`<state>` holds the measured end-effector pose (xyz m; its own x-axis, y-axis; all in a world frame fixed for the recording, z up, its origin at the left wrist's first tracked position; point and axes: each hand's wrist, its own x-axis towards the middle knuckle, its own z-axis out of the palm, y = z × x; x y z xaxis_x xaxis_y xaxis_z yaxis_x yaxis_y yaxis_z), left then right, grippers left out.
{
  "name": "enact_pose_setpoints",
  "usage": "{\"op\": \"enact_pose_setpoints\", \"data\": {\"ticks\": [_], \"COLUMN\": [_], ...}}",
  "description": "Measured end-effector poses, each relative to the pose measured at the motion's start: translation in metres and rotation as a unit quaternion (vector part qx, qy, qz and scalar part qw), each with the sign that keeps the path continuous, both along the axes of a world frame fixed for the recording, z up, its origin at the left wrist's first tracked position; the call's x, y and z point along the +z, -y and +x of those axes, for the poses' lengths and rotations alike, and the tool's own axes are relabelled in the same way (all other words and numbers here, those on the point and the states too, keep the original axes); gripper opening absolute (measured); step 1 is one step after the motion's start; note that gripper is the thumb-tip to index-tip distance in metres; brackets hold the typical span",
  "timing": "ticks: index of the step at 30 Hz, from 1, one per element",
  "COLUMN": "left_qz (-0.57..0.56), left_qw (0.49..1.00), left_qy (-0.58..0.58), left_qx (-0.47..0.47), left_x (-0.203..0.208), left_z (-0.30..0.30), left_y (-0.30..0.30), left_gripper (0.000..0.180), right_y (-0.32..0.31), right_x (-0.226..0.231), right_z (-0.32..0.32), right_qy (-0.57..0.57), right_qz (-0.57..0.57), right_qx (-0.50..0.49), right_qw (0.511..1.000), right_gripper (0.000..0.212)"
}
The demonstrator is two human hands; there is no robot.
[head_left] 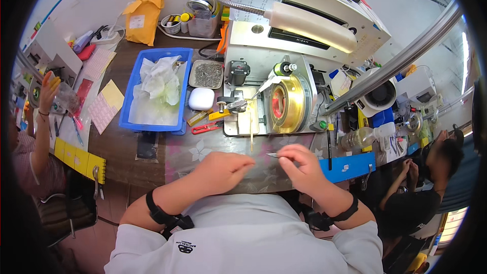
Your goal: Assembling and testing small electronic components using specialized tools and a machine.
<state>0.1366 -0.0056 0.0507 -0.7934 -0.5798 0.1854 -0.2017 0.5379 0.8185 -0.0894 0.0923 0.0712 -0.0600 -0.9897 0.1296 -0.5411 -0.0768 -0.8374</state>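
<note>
My left hand [227, 169] is over the table's front edge, its back toward me and its fingers curled together. What it holds, if anything, is hidden. Just to its right, my right hand [303, 166] pinches a small pointed metal piece [273, 155], whose tip points left toward the other hand. The two hands are apart. Beyond them stands a white bench machine [248, 38] carrying a yellow see-through reel [293, 105] with a red centre. A thin yellowish strip [251, 134] extends from the machine toward me.
Left of the machine are a blue tray [186, 78] with crumpled white sheets, a dish of small metal parts [207, 74], a white rounded case [201, 99] and red-handled pliers [207, 128]. A metal post [395, 63] slants at right. Other people sit on both sides.
</note>
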Motion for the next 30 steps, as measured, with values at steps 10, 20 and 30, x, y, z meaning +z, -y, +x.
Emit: {"op": "enact_pose_setpoints", "data": {"ticks": [10,20,30], "left_qz": [-0.012,0.291,-0.052], "left_qw": [0.998,0.946,0.959], "left_qy": [-0.020,-0.065,-0.032], "left_qx": [0.051,0.128,0.277], "left_x": [-0.006,0.017,0.022], "left_z": [-0.007,-0.038,-0.001], "left_y": [0.004,0.016,0.086], "left_gripper": [0.029,0.018,0.014], "right_y": [0.013,0.014,0.010], "right_x": [-0.008,-0.010,-0.024], "right_z": [0.029,0.029,0.026], "right_qy": [0.186,-0.164,-0.133], "right_qz": [0.118,0.036,-0.024], "right_qx": [0.012,0.227,0.211], "right_qw": [0.975,0.959,0.968], "right_gripper": [0.021,0.017,0.013]}}
